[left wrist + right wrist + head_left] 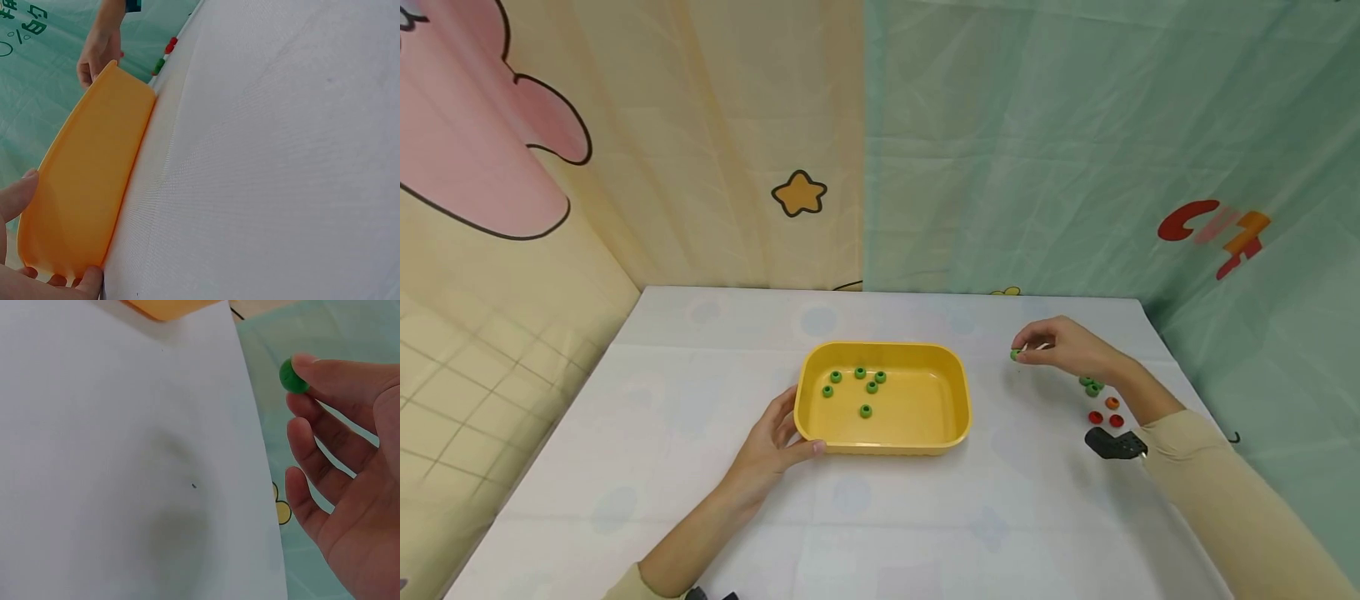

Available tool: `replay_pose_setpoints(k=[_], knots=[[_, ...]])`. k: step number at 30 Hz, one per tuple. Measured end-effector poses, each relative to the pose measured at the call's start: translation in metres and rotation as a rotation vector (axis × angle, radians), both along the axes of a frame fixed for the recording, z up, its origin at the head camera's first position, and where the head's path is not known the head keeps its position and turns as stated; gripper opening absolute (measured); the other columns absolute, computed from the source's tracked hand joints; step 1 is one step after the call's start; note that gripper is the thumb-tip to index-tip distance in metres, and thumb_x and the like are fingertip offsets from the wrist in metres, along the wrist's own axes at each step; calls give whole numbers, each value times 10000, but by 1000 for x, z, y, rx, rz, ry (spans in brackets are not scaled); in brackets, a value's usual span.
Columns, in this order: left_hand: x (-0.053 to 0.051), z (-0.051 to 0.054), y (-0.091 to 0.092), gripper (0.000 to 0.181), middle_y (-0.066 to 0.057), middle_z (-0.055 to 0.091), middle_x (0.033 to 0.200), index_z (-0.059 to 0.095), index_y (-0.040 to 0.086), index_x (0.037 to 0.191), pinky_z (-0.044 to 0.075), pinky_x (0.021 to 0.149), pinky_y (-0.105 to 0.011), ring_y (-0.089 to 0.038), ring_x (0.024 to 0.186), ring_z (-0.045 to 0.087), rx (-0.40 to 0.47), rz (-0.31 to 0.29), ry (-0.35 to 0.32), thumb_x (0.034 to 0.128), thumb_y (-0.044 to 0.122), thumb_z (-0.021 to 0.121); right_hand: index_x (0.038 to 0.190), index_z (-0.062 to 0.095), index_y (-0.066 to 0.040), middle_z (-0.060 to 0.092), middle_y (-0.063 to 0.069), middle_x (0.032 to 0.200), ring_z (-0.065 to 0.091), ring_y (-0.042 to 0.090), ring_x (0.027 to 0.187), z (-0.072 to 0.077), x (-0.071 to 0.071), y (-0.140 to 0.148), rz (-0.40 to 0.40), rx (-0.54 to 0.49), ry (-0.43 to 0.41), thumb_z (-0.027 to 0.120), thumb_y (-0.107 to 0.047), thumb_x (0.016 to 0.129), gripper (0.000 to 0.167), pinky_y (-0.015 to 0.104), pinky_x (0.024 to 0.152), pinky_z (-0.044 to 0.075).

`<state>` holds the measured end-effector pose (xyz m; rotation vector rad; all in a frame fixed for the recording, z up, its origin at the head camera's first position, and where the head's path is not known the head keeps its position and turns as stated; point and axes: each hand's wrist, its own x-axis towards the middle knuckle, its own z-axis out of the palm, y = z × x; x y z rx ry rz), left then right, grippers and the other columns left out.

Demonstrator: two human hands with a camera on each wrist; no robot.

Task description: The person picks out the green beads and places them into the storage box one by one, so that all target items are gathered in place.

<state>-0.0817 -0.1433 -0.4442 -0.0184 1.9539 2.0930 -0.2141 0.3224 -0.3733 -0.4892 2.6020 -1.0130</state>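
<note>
A yellow rectangular tray (pixel 925 408) stands on the table, with several green beads (pixel 866 411) lying mostly in its left half. My left hand (pixel 775 437) grips the tray's left end, thumb at the front rim and fingers around the side; the left wrist view shows the tray's outer wall (pixel 81 187) between thumb and fingers. To the right of the tray, my right hand (pixel 1067 346) pinches one green bead (pixel 292 377) between thumb and fingertip, above the table. Its other fingers are loosely bent.
Under my right forearm lie more green beads (pixel 1092 389), an orange bead (pixel 1112 402) and two red beads (pixel 1096 417). A white cloth (pixel 700 500) covers the table. Printed curtains (pixel 1000 167) hang behind the table and along its sides.
</note>
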Motion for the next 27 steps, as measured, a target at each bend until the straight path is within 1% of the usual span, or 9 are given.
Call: replay_pose_setpoints(k=[8,11,15,22,24,27], knots=[[0,1,0,926,-61,294,1655,275,146,1620,429,1112,-278,-284,1514,285,-5,5,-6,878,3,810,1112,723,-53,707,31,1049,621,237,960,4,-6,-17,68,-28,-6,751,-206,977,206,358,894,579],[0,1,0,927,-61,293,1655,273,148,1621,430,1112,-277,-282,1513,286,-6,3,-8,878,4,810,1104,726,-62,705,28,1049,615,240,957,5,-8,-23,83,-31,0,755,-203,973,195,339,854,582],[0,1,0,926,-65,291,1656,272,144,1621,432,1109,-278,-282,1513,288,-11,3,-7,879,7,810,1096,730,-74,699,34,1044,606,250,961,5,-12,-32,95,-37,-4,756,-210,972,186,343,807,578],[0,1,0,934,-76,289,1654,263,135,1621,424,1115,-282,-287,1515,282,-7,1,-3,878,8,813,1090,732,-73,699,27,1045,615,242,1003,6,-17,-48,141,-69,-3,760,-203,968,180,400,918,570],[1,1,0,938,-76,287,1655,261,134,1622,420,1116,-280,-287,1516,280,-9,1,-4,876,13,817,1078,732,-71,701,29,1037,624,245,1005,6,-19,-53,156,-78,-1,762,-193,965,169,421,932,569],[1,2,0,944,-78,285,1656,260,132,1622,421,1115,-280,-290,1516,281,-10,1,-4,872,18,822,1064,732,-77,706,27,1025,637,246,998,6,-21,-61,172,-81,-5,763,-177,962,146,419,936,570]])
